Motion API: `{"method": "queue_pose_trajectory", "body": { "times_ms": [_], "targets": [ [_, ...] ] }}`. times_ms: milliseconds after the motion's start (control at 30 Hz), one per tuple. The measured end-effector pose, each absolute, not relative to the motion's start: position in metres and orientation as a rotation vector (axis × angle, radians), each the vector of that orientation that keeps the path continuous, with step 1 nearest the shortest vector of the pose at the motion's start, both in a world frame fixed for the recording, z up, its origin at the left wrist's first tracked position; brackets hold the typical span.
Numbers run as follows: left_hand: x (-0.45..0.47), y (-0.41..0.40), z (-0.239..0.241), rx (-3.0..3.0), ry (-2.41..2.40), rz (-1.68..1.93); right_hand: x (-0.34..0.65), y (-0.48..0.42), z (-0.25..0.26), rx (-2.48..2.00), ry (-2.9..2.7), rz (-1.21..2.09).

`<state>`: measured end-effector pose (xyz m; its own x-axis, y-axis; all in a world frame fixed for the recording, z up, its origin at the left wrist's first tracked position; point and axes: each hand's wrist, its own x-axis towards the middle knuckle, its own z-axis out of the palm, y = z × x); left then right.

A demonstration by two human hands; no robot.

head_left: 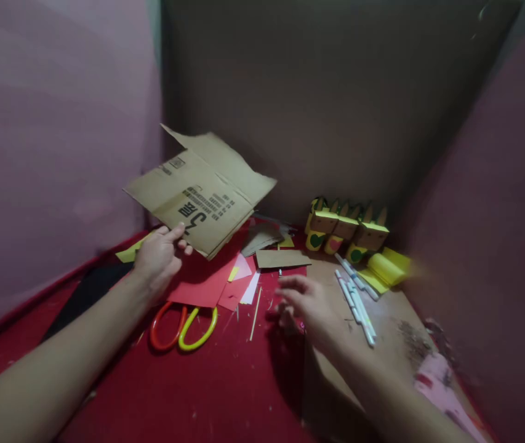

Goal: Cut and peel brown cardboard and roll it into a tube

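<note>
You have the folded cardboard sheet raised and tilted above the far left part of the table, its near edge pinched in your left hand, thumb on top. Your right hand is apart from it, fingers loosely curled over the table; blur hides whether they hold anything. Below the cardboard, red paper covers whatever lies beyond the red handle loop and yellow handle loop. A thin stick lies between your hands, and a cardboard strip lies just past your right fingers. Further right are several pale markers, yellow paper and a row of cardboard-headed figures bearing green and pink hearts. A pink object lies near the right edge. On the cardboard you can read a large, slanted "3" beside a bold character; the smaller printed rows are illegible.
</note>
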<state>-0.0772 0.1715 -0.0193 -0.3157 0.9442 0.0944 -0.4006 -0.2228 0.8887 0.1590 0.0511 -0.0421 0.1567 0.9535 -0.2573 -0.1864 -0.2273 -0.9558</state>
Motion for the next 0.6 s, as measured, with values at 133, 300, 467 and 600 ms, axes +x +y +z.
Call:
{"method": "queue_pose_trajectory", "body": {
  "times_ms": [133,300,467,600],
  "targets": [
    [-0.077,0.181,-0.037,0.714,0.962,1.673,0.153,0.124,-0.025,-1.321,-0.622,1.223],
    [-0.089,0.193,-0.051,0.659,1.002,1.649,0.150,0.204,-0.032,-1.372,-0.465,1.172],
    [-0.090,0.193,-0.057,0.703,1.000,1.585,0.144,0.241,-0.044,-1.415,-0.408,1.128],
    [-0.088,0.189,-0.056,0.742,0.961,1.610,0.137,0.252,-0.048,-1.344,-0.526,1.106]
  ]
}}
